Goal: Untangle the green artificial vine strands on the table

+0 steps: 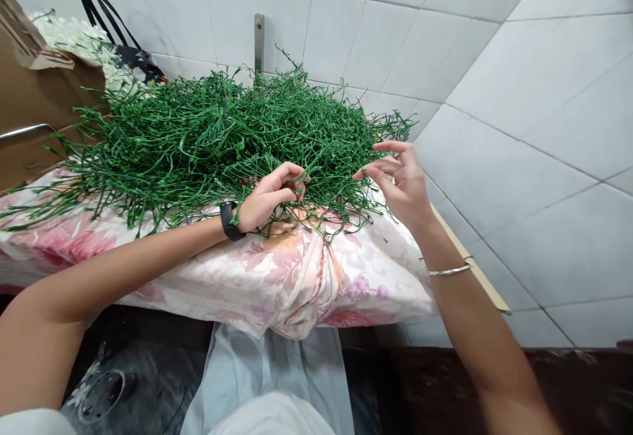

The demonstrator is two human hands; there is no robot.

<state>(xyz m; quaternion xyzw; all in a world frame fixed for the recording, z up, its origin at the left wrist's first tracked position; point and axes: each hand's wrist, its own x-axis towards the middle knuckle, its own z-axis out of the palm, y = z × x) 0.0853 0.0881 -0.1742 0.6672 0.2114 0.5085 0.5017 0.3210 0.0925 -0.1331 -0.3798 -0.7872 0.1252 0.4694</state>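
A big tangled heap of green artificial plant stems [217, 132] with small bud-like tips lies in front of me. My left hand [271, 198], with a black band on its wrist, is at the heap's front edge. Its fingers curl round a few stems, partly hidden by the hand. To the right, my right hand [403, 184] is raised by the heap's right end, a silver bangle on its wrist. Its index finger is stretched out and its thumb and fingers are apart, with no stem clearly in them.
A flowered cloth [386, 277], bunched in a knot at the front, covers the table under the heap. A cardboard box [59, 99] stands at left beside white artificial flowers [79, 39] and a black-handled bag [133, 59]. White tiled walls [519, 145] rise behind and at right.
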